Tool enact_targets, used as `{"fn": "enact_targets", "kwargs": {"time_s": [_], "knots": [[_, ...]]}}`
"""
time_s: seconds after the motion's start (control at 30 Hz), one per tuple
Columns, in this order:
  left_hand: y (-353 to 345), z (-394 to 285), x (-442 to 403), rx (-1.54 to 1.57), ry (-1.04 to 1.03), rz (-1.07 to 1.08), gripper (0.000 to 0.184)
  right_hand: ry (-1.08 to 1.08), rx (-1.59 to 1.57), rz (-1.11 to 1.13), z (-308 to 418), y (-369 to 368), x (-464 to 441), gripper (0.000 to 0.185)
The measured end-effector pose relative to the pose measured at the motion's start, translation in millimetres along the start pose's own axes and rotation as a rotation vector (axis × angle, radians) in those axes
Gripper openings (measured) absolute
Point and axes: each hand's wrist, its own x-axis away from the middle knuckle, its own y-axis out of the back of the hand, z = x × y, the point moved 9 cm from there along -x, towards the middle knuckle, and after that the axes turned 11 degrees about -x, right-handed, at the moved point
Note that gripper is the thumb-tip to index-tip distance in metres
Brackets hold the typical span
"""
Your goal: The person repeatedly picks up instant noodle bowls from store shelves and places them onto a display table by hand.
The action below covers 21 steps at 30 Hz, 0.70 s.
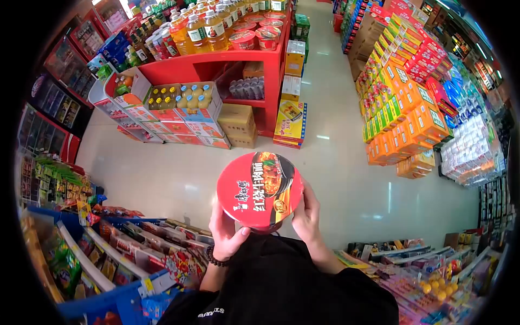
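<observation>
A red instant noodle cup (238, 187) with a round printed lid is held up in front of my body, its lid facing the camera. My left hand (226, 233) grips its lower left side, the thumb pressed near the rim, and a dark beaded bracelet (216, 257) circles that wrist. On the cup's right side, my right hand (307, 216) holds it with the fingers partly hidden behind the lid. The lid shows a picture of noodles, white characters and a black band, and it looks closed.
Ahead stands a red display shelf (168, 70) with oil bottles (215, 30) and more noodle cups (268, 38). Boxed drinks (195, 100) sit before it. Orange cartons (401, 124) are stacked to the right. Snack racks (103, 260) flank my body. Tiled floor (336, 189) lies between.
</observation>
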Motion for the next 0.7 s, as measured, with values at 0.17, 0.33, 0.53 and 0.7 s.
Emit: {"fn": "enact_targets", "kwargs": {"time_s": [0.17, 0.33, 0.53, 0.7], "knots": [[-18, 56, -110, -0.087, 0.094, 0.111, 0.109, 0.000, 0.084, -0.015, -42, 22, -102, 0.043], [-25, 89, -255, -0.159, 0.057, 0.169, 0.114, 0.008, 0.140, 0.091, -65, 31, -231, 0.058], [-21, 104, -396, -0.347, -0.071, 0.189, 0.105, -0.046, 0.335, 0.264, -93, 27, -357, 0.098], [-26, 95, -508, -0.663, -0.261, 0.207, 0.102, -0.034, 0.346, 0.178, -112, 34, -454, 0.103]]}}
